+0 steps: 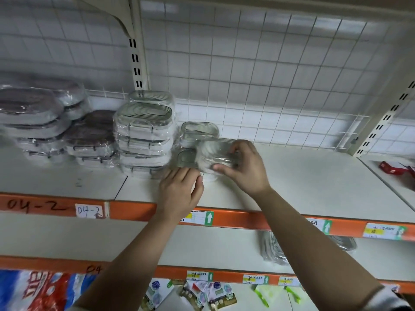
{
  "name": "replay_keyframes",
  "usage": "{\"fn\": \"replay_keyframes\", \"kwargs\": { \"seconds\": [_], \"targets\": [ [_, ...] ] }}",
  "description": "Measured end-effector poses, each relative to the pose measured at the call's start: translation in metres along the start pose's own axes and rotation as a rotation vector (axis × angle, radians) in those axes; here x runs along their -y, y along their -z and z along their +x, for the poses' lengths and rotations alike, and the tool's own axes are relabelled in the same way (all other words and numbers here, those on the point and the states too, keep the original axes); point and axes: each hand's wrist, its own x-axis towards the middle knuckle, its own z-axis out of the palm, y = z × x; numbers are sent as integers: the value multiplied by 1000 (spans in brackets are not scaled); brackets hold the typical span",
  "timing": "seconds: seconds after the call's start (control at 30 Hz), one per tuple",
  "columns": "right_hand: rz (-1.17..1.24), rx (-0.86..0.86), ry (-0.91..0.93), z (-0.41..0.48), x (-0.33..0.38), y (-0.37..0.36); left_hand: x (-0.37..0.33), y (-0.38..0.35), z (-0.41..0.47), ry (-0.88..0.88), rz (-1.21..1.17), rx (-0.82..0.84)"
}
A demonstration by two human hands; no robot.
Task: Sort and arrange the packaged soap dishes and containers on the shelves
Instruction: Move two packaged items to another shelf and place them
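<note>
The tall stack of soap dishes (143,135) is see-through, with grey oval rings on each lid. Left of it, packs (29,106) have dark brown lids over white bases. Just right of it, a see-through pack (216,157) (blurred) looks whitish. Below it runs an orange shelf edge (134,211) with white labels (203,217) marked yellow and green.

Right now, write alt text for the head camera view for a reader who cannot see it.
A person's right hand grips a plastic-wrapped clear soap dish over a white shelf, with the left hand close beside its lower edge. To the left stand stacks of wrapped clear-lidded dishes and dark-lidded dishes, before a wire mesh.
</note>
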Motion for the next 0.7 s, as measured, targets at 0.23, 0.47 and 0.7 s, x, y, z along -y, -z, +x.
{"fn": "replay_keyframes", "kwargs": {
  "seconds": [0.23,0.47,0.7],
  "targets": [
    [40,77,61,28,10,-37,-2,0,1,23,20,61],
    [54,57,67,26,6,-40,0,2,0,25,36,65],
    [-19,148,121,10,0,-14,-1,1,0,18,53,115]
  ]
}}
